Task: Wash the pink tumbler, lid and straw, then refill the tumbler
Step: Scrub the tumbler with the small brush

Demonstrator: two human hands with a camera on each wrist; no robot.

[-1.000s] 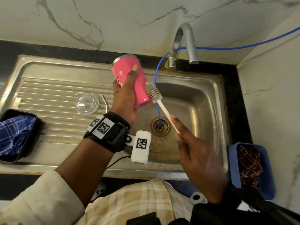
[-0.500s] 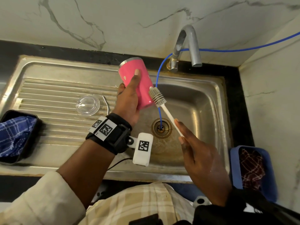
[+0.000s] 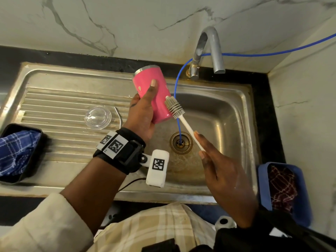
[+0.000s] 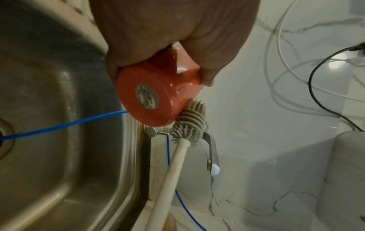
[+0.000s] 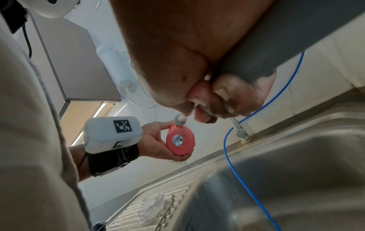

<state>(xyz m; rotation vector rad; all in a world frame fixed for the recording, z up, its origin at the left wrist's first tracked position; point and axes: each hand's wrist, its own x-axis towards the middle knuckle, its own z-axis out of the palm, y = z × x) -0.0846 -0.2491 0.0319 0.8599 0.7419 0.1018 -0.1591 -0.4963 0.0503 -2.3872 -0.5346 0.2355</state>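
Note:
My left hand [image 3: 143, 113] grips the pink tumbler [image 3: 160, 104] above the sink, tilted with its steel rim toward the back wall and its base [image 4: 147, 100] toward me. My right hand [image 3: 223, 175] holds the white handle of a bottle brush [image 3: 175, 108]; its grey silicone head [image 4: 189, 123] presses against the tumbler's lower side. The clear lid [image 3: 98, 117] lies on the draining board, with the bent metal straw [image 3: 119, 114] just right of it. Both also show in the right wrist view, lid [image 5: 152, 204] and straw [image 5: 166, 209].
The steel sink basin [image 3: 231, 117] has a drain [image 3: 181, 142] with a thin blue tube [image 3: 177, 84] running into it. The tap [image 3: 212, 51] stands at the back, no water visible. A black tray with blue cloth [image 3: 16, 151] sits left, a blue tray with dark cloth [image 3: 283, 188] right.
The brush head has slid a little along the tumbler's side toward its base. Both hands keep their grips and stay over the sink.

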